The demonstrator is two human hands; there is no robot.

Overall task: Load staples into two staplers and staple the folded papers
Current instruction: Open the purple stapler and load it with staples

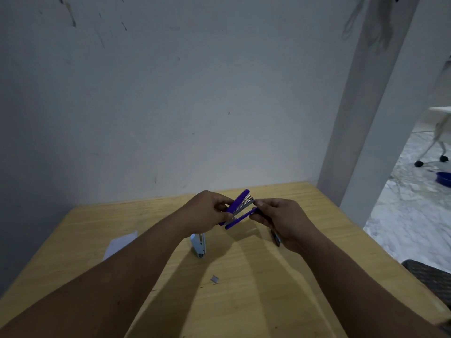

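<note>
I hold a purple stapler [240,208] above the wooden table [244,276], its top lid swung up and the metal staple channel showing. My left hand [207,211] grips its rear end. My right hand [280,219] pinches the front tip of the metal channel and the purple base. A light blue stapler [199,245] lies on the table below my left wrist. A small strip of staples [214,279] lies nearer to me. A white folded paper [119,243] sits at the left, partly hidden by my left forearm.
A small dark object [276,238] lies on the table under my right hand. The table stands against a white wall [170,106]. To the right are a white pillar [366,142], a marble floor, a blue bowl [444,178] and a wheeled white table.
</note>
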